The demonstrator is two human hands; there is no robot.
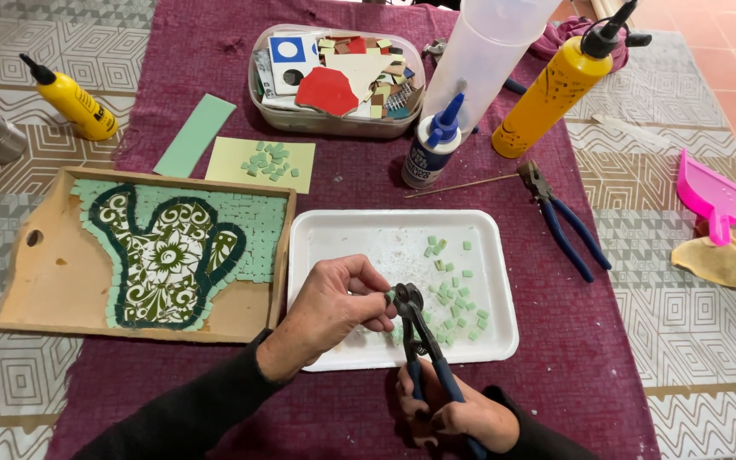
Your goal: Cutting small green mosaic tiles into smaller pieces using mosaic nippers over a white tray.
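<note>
The surface point(555, 358) carried a maroon cloth point(368, 183). A wooden tray point(53, 281) with a part-laid green mosaic lay at the left; beside it sat a white foam tray point(342, 238) holding loose green tile pieces point(457, 298). The left hand point(334, 311) was pinched closed on a small green tile point(390, 296) above the white tray. The right hand point(462, 417) was clamped on blue-handled nippers point(423, 341), their head touching that tile.

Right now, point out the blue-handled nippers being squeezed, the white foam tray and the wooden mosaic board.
Blue-handled nippers point(423, 345), head view, handles.
White foam tray point(359, 234), head view, bare floor.
Wooden mosaic board point(57, 285), head view, bare wood.
</note>
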